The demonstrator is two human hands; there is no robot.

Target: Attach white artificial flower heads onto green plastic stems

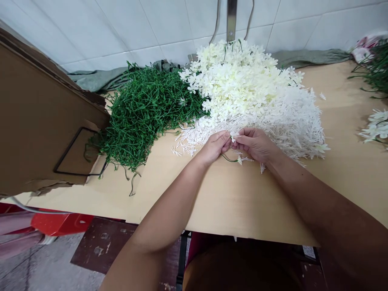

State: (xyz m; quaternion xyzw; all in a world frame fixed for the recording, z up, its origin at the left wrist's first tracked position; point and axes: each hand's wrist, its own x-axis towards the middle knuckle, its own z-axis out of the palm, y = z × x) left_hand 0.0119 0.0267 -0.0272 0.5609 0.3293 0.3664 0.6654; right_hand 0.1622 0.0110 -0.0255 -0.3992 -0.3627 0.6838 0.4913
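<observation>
My left hand [216,146] and my right hand [254,144] meet over the table, fingertips nearly touching. Between them is a small white artificial flower [233,138], pinched by the fingers of both. Just below, a dark green stem [229,159] with a pale blossom [239,160] shows near the tabletop; whether my left hand holds its other end is hidden. Right behind my hands spreads a heap of thin white flower pieces [291,121]. Cream-white artificial blossoms [239,76] are piled above it. To the left lies a mound of green plastic stems [151,105].
A cardboard box [45,109] stands at the left, a black wire frame [72,151] against it. Grey-green cloth [309,57] lies along the tiled wall. More white flowers [377,126] and green stems [374,68] are at the right. A red stool [60,222] stands below left.
</observation>
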